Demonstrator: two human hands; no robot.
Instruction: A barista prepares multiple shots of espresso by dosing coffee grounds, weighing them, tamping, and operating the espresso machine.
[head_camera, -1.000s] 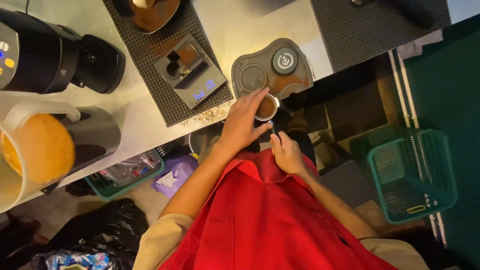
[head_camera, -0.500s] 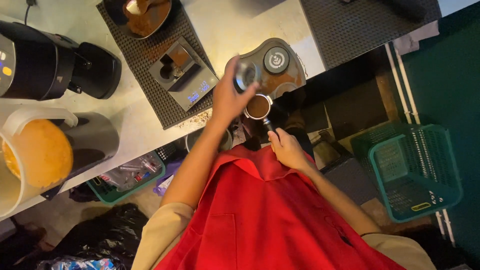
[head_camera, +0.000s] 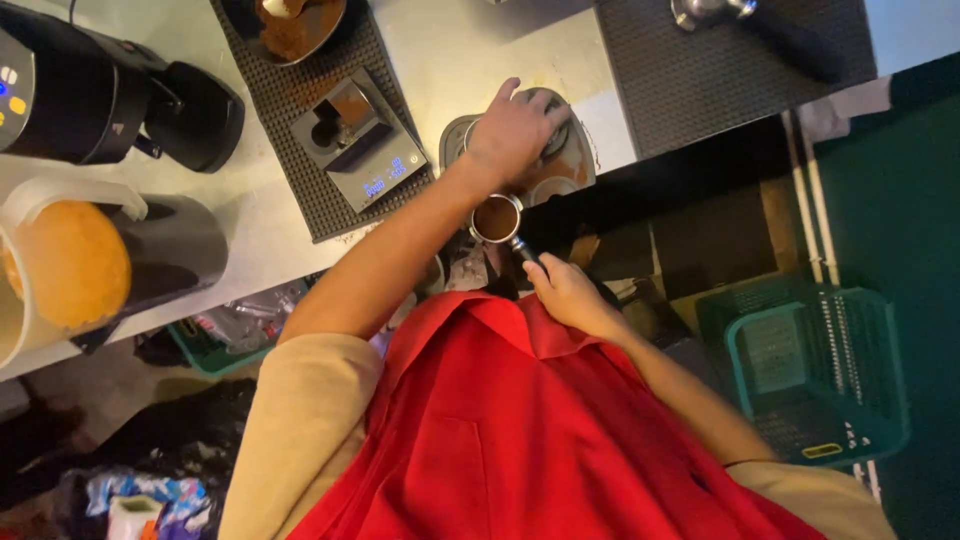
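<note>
My right hand (head_camera: 565, 292) grips the black handle of a portafilter (head_camera: 497, 218). Its round basket is full of brown ground coffee and sits level at the counter's front edge. My left hand (head_camera: 515, 130) reaches over the basket and rests on the grey tamping mat (head_camera: 575, 165). The fingers are curled over a round metal tamper, which the hand mostly hides. I wear a red apron over beige sleeves.
A small digital scale (head_camera: 362, 152) sits on a black ribbed mat beside a dish of coffee grounds (head_camera: 295, 22). A black grinder (head_camera: 100, 95) and a jug with an orange lid (head_camera: 75, 262) stand at left. A second black mat (head_camera: 730, 60) lies right; a teal basket (head_camera: 815, 370) sits below.
My left hand rose from the portafilter basket with the round metal piece and has moved onto the tamping mat. My right hand stays on the handle.
</note>
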